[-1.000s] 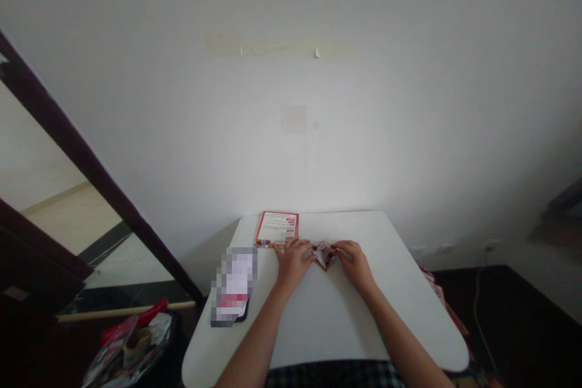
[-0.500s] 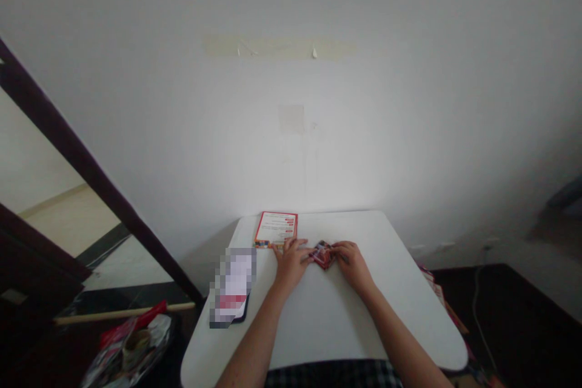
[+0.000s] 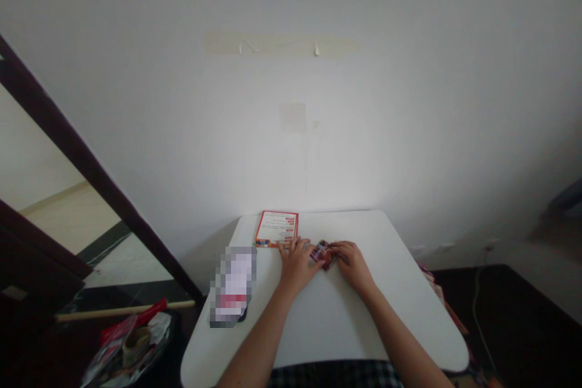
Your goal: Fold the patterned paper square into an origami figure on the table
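While both forearms extend from the bottom edge of the frame, the left hand (image 3: 297,267) and the right hand (image 3: 352,265) hold a small folded paper (image 3: 324,254) between them, just above centre of the lower frame. The grip is closed: fingers of each hand press the paper from opposite sides, and nothing separates them from it. The paper is red and white, printed, and folded into a compact, angular shape; its exact form is partly hidden by the fingers. It sits at the far middle of the table.

A printed card (image 3: 277,228) with a red border lies flat at the far edge of the table, just beyond the left hand. A pixelated flat object (image 3: 233,287), its kind hidden, lies left of the left hand, near the table's left edge.

The white table (image 3: 364,321) has rounded corners and stands against a white wall (image 3: 291,133) with tape marks. Lower left, a crumpled plastic bag (image 3: 130,348) lies on the dark floor. Papers (image 3: 436,294) show beyond the right table edge.
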`<state>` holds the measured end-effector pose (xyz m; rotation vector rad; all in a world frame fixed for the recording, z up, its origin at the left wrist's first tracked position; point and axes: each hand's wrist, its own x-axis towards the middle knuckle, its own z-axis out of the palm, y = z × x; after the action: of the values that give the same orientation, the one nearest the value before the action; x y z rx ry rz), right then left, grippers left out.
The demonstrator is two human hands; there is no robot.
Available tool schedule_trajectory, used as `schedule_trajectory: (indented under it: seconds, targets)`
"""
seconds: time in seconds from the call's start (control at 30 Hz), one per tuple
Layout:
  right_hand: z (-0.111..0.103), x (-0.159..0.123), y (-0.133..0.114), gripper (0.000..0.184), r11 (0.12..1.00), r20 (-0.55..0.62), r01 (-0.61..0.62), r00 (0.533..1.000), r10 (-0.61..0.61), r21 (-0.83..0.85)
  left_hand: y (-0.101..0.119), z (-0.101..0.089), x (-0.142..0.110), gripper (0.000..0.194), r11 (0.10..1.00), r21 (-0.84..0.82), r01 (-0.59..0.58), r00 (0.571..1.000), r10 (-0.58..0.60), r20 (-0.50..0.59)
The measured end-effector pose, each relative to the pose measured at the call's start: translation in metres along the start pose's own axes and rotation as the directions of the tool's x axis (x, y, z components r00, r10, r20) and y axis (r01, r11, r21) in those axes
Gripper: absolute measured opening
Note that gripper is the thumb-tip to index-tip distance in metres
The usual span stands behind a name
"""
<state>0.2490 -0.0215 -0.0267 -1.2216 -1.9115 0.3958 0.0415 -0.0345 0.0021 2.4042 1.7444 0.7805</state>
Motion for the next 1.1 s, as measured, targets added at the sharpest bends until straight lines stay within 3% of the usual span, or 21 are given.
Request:
schedule_trajectory:
  seconds: [0.37,0.63,1.1]
  targets:
    - [-0.0004,-0.0003,-0.0047,0.025,0.996,0.014,-0.015,1.000,0.016,-0.089,0.0014,-0.0018,-0.0005,0.039,1.000,0.017,0.022,0.998,-0.023,0.060]
    - [0.0007,-0.0032,-0.0043,0.039,0.985,-0.013,-0.022,1.000,0.020,-0.171,0.0051,-0.0016,-0.0006,0.038,0.999,0.046,0.030,0.999,-0.031,0.025]
    - [0.0013,-0.0027,-0.0071,0.041,0.974,0.020,-0.072,0.997,0.079,-0.215,0.0081,-0.0027,0.0007,0.047,0.997,0.075,0.036,0.997,-0.041,0.063]
